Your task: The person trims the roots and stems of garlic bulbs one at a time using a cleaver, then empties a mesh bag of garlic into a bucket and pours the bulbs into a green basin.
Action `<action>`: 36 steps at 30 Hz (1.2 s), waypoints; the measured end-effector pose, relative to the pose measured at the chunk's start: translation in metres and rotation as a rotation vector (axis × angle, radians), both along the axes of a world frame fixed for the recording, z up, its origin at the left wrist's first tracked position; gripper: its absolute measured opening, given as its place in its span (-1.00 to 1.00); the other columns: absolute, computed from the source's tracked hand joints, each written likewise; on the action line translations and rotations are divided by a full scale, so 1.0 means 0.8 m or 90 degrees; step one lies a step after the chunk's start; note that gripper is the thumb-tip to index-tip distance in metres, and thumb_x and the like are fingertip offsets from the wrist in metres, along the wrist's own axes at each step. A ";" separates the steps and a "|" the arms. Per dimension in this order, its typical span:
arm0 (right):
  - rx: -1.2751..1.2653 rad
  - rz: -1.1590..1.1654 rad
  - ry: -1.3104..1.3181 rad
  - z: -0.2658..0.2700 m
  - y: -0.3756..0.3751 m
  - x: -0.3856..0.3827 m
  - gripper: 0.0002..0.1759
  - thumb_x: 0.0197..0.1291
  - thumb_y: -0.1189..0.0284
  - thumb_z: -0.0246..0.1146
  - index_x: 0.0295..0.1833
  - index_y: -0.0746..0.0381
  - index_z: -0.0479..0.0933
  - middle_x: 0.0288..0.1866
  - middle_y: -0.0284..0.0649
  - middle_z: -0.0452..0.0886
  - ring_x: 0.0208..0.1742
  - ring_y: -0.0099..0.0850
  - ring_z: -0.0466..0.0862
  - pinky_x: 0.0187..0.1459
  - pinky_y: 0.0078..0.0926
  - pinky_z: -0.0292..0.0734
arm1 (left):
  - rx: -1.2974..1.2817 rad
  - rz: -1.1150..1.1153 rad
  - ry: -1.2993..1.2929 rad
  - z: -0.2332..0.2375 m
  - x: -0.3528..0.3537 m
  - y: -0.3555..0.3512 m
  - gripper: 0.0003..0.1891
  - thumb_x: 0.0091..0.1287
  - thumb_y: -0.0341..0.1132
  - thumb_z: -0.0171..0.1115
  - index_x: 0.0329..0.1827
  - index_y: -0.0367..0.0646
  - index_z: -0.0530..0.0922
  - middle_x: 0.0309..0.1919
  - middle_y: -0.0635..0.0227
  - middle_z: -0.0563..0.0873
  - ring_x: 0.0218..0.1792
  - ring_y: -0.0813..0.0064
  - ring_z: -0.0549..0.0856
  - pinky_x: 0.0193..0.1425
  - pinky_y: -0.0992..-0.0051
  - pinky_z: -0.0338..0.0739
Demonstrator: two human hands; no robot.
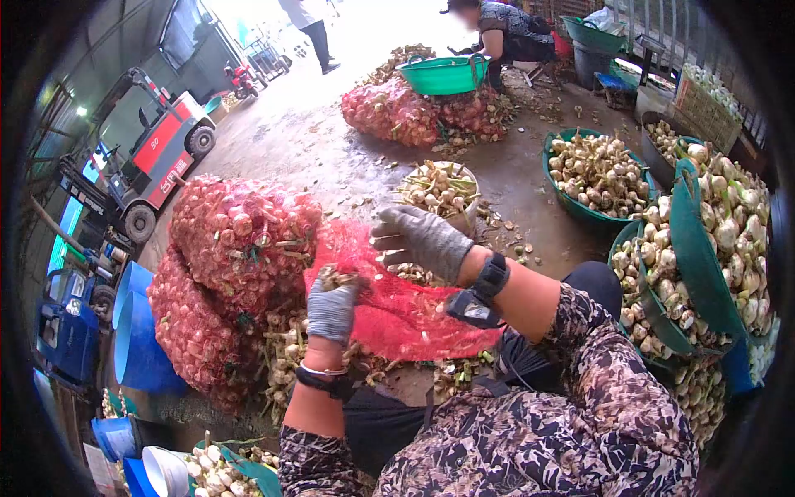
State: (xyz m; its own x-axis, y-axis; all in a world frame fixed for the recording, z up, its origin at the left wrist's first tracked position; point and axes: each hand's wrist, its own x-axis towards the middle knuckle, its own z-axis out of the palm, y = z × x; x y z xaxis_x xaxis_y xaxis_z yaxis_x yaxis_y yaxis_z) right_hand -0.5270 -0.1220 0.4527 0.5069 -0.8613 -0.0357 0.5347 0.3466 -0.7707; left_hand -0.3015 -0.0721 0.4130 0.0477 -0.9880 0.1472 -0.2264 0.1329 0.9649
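Observation:
My left hand (333, 308), in a grey glove, grips the near edge of a red mesh sack (389, 319) that lies open across my lap, with some garlic by the fingers. My right hand (420, 240), also gloved in grey, is spread over the sack's far edge, fingers apart; whether it pinches the mesh I cannot tell. A watch sits on that wrist. Loose garlic bulbs (286, 352) lie under and beside the sack.
Filled red mesh sacks of garlic (236, 240) are stacked at left. A pail of garlic (441, 192) stands ahead; green basins of garlic (598, 174) crowd the right. A person sits behind a green basin (445, 74) far ahead. A red forklift (161, 161) is parked at left.

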 end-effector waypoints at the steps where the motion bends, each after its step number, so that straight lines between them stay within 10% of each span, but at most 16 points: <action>1: -0.023 0.002 0.045 -0.006 -0.003 -0.011 -0.55 0.32 0.06 0.24 0.14 0.13 0.44 0.03 -0.23 0.59 0.01 -0.34 0.64 -0.07 -0.23 0.63 | -0.002 0.001 0.000 0.013 -0.003 0.006 -0.88 0.41 -0.36 0.19 -0.10 -0.20 0.52 -0.32 0.48 0.67 -0.32 0.60 0.65 -0.28 0.57 0.57; 5: -0.235 0.096 0.346 -0.039 0.004 -0.022 -0.11 0.16 -0.25 0.23 0.30 0.28 0.35 0.03 -0.12 0.59 0.06 -0.33 0.59 0.09 -0.36 0.53 | 0.143 0.061 0.185 0.038 -0.013 0.019 -0.83 0.40 -0.33 0.23 -0.01 -0.15 0.61 -0.25 0.38 0.73 -0.30 0.56 0.69 -0.29 0.46 0.64; 9: -0.444 0.014 0.592 -0.057 0.043 -0.010 0.12 -0.09 -0.12 0.50 0.37 0.47 0.23 0.15 0.15 0.58 0.15 -0.17 0.63 0.19 -0.31 0.50 | 0.189 -0.002 0.431 0.040 -0.023 0.020 -0.81 0.38 -0.26 0.25 -0.04 -0.12 0.61 -0.40 0.44 0.67 -0.49 0.54 0.63 -0.36 0.39 0.63; 13: -0.475 0.130 0.804 -0.071 0.032 -0.026 -0.37 0.05 0.03 0.40 0.12 0.24 0.54 -0.07 0.01 0.69 -0.01 -0.06 0.68 0.05 -0.19 0.54 | 0.254 -0.074 0.521 0.079 0.000 0.036 -0.79 0.40 -0.19 0.21 -0.05 -0.10 0.61 -0.57 0.55 0.51 -0.63 0.59 0.47 -0.53 0.46 0.48; 17: -0.592 -0.015 0.842 -0.087 0.015 -0.041 -0.66 0.11 0.26 0.27 -0.05 0.22 0.58 -0.21 0.05 0.69 -0.12 0.03 0.68 -0.08 -0.11 0.57 | 0.253 0.075 0.339 0.126 -0.008 0.056 -0.82 0.39 -0.20 0.20 -0.10 -0.09 0.58 -0.69 0.62 0.30 -0.71 0.68 0.28 -0.64 0.58 0.26; 19: -0.639 -0.142 0.903 -0.088 -0.011 -0.062 -0.74 0.07 0.34 0.28 -0.13 0.22 0.59 -0.28 0.07 0.68 -0.15 0.00 0.70 -0.10 -0.10 0.59 | 0.184 0.096 0.269 0.147 0.008 0.056 -0.86 0.32 -0.30 0.29 -0.12 -0.05 0.56 -0.61 0.54 0.49 -0.65 0.66 0.43 -0.57 0.60 0.35; 23: -0.663 -0.308 1.143 -0.038 -0.074 -0.124 -0.72 0.09 0.32 0.32 -0.08 0.14 0.53 -0.20 -0.05 0.67 -0.17 -0.06 0.70 -0.18 -0.17 0.60 | -0.092 -0.036 -0.383 0.169 0.076 0.052 -0.86 0.28 -0.50 0.26 -0.12 -0.20 0.56 -0.22 0.36 0.71 -0.28 0.53 0.69 -0.14 0.51 0.61; 25: -0.769 -0.484 1.078 -0.014 -0.101 -0.153 -0.63 0.02 0.37 0.37 -0.02 0.12 0.50 -0.24 -0.10 0.64 -0.19 -0.08 0.69 -0.19 -0.18 0.59 | -0.004 -0.020 -0.327 0.191 0.056 0.076 -0.86 0.23 -0.52 0.24 -0.15 -0.22 0.58 -0.24 0.34 0.71 -0.25 0.53 0.69 -0.12 0.51 0.59; 27: -0.776 -0.542 1.100 0.040 -0.103 -0.162 -0.61 -0.03 0.41 0.41 -0.03 0.10 0.51 -0.20 -0.13 0.65 -0.19 -0.12 0.69 -0.17 -0.21 0.60 | 0.005 0.064 -0.715 0.185 0.067 0.067 -0.80 0.16 -0.58 0.23 -0.16 -0.20 0.60 -0.26 0.32 0.71 -0.24 0.53 0.68 -0.10 0.51 0.58; 34: -0.639 0.015 1.064 0.054 -0.162 -0.137 -0.66 0.13 0.13 0.32 -0.07 0.10 0.62 -0.26 0.00 0.68 -0.21 -0.01 0.68 -0.16 -0.15 0.56 | 0.067 0.157 -0.046 0.066 0.235 -0.065 -0.89 0.36 -0.44 0.12 -0.15 -0.15 0.60 -0.29 0.43 0.69 -0.30 0.56 0.60 -0.14 0.45 0.55; 35: -0.628 0.097 1.116 0.026 -0.189 -0.132 -0.61 0.16 0.08 0.27 -0.07 0.16 0.63 -0.25 0.02 0.69 -0.21 -0.01 0.68 -0.16 -0.15 0.56 | 0.154 0.179 -0.043 0.043 0.239 -0.082 -0.83 0.43 -0.31 0.02 -0.15 -0.11 0.59 -0.32 0.43 0.67 -0.34 0.52 0.57 -0.16 0.42 0.54; 36: -0.562 0.170 1.101 0.010 -0.209 -0.127 -0.58 0.20 0.06 0.22 -0.12 0.21 0.64 -0.23 0.01 0.70 -0.22 -0.02 0.69 -0.16 -0.16 0.57 | 0.191 0.015 -0.621 -0.042 0.344 -0.123 -0.79 0.40 -0.24 0.04 -0.12 -0.14 0.59 -0.24 0.22 0.68 -0.25 0.28 0.63 -0.10 0.33 0.57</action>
